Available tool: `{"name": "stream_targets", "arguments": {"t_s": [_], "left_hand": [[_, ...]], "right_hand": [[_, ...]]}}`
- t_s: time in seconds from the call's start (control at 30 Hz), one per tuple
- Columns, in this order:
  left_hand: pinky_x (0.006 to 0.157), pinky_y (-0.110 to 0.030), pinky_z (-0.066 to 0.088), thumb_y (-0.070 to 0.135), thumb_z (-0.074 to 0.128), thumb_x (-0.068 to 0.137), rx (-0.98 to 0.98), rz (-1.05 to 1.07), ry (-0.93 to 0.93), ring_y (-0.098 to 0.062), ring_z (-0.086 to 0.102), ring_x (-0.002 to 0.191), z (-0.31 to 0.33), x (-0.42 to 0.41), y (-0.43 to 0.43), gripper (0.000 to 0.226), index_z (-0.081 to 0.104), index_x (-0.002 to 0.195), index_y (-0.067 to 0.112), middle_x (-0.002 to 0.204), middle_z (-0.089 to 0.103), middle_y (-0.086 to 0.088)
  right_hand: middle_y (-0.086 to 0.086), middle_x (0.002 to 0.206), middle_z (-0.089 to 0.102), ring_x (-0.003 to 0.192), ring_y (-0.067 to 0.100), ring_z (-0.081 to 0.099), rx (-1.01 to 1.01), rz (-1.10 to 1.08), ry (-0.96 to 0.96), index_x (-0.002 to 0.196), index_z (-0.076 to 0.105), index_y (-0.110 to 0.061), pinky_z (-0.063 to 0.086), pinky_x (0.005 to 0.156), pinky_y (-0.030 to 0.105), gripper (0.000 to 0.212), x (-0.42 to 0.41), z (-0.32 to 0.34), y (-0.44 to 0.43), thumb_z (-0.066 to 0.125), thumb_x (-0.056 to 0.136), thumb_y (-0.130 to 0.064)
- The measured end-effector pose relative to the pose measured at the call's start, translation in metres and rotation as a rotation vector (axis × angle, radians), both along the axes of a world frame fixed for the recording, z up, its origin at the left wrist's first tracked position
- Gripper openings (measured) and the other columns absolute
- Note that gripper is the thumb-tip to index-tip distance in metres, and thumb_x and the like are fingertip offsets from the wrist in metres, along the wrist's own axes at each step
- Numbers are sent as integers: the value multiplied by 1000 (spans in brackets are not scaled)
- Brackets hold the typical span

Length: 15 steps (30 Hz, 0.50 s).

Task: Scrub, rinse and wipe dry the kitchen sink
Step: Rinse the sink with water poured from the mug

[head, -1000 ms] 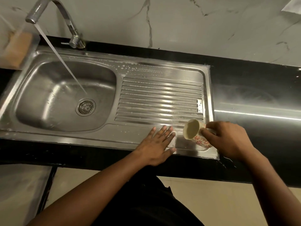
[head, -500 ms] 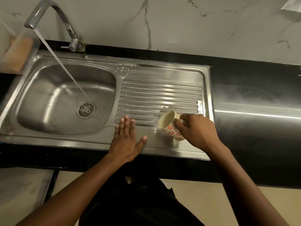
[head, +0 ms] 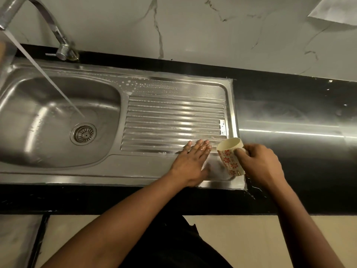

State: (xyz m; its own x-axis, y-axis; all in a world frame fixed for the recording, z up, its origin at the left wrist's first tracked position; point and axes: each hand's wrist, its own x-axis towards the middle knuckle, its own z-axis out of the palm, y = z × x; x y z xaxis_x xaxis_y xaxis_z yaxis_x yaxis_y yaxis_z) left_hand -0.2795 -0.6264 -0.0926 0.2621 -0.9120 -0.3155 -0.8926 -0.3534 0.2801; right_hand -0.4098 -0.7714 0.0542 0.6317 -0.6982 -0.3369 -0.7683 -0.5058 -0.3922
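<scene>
The stainless steel sink (head: 58, 171) has a bowl on the left and a ribbed drainboard (head: 173, 120) on the right. Water runs from the tap (head: 48, 20) into the bowl near the drain (head: 83, 134). My left hand (head: 193, 161) lies flat, fingers straight, on the wet front right part of the drainboard. My right hand (head: 258, 163) grips a cream mug with red flower print (head: 229, 157), tilted toward the left hand just above the drainboard's front right corner. Soap bubbles dot the sink's back rim.
A black countertop (head: 299, 117) runs right of the sink and along its front edge. A marble wall stands behind. A white cloth or paper (head: 336, 10) hangs at the top right. An orange-brown object sits blurred at the far left edge.
Both hands moved right, from the middle of the drainboard's front to its front right corner. The mug stays tilted in my right hand and water still runs.
</scene>
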Motion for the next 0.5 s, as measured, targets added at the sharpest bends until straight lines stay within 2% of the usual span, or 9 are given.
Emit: {"name": "stream_targets", "arguments": {"t_s": [0.17, 0.27, 0.33, 0.4, 0.5], "left_hand": [[131, -47, -7, 69, 3, 103, 12, 310, -20, -25, -27, 157, 0, 37, 56, 85, -18, 163, 12, 169, -27, -9], [131, -48, -6, 69, 5, 102, 43, 416, -63, -26, -25, 158, -2, 58, 85, 88, -16, 164, 11, 171, -26, -11], [131, -47, -6, 70, 6, 101, 50, 435, -53, -27, -24, 158, -2, 60, 84, 91, -16, 163, 9, 170, -27, -12], [131, -48, -6, 72, 5, 100, 38, 422, -23, -28, -25, 158, 0, 53, 71, 93, -18, 163, 8, 169, -28, -13], [130, -50, -5, 70, 5, 102, -13, 250, 24, -26, -24, 158, 0, 35, 37, 88, -14, 165, 11, 171, -24, -9]], "right_hand": [[-1, 74, 70, 63, 19, 65, -177, 87, 61, 80, 67, -19, 59, 64, 36, 40, 28, -12, 11, 50, 94, -52], [-2, 75, 63, 63, 18, 57, -210, 187, 68, 83, 66, -21, 46, 60, 29, 36, 46, -17, 24, 49, 98, -49], [-3, 75, 62, 61, 14, 54, -179, 199, 46, 83, 65, -23, 39, 58, 28, 34, 54, -18, 29, 50, 98, -49], [-6, 76, 65, 62, 9, 58, -99, 169, 13, 81, 65, -23, 41, 56, 26, 35, 56, -18, 30, 50, 98, -49], [-8, 74, 70, 63, 7, 66, 70, 83, -32, 79, 68, -24, 46, 56, 25, 35, 45, -12, 24, 52, 99, -47]]}}
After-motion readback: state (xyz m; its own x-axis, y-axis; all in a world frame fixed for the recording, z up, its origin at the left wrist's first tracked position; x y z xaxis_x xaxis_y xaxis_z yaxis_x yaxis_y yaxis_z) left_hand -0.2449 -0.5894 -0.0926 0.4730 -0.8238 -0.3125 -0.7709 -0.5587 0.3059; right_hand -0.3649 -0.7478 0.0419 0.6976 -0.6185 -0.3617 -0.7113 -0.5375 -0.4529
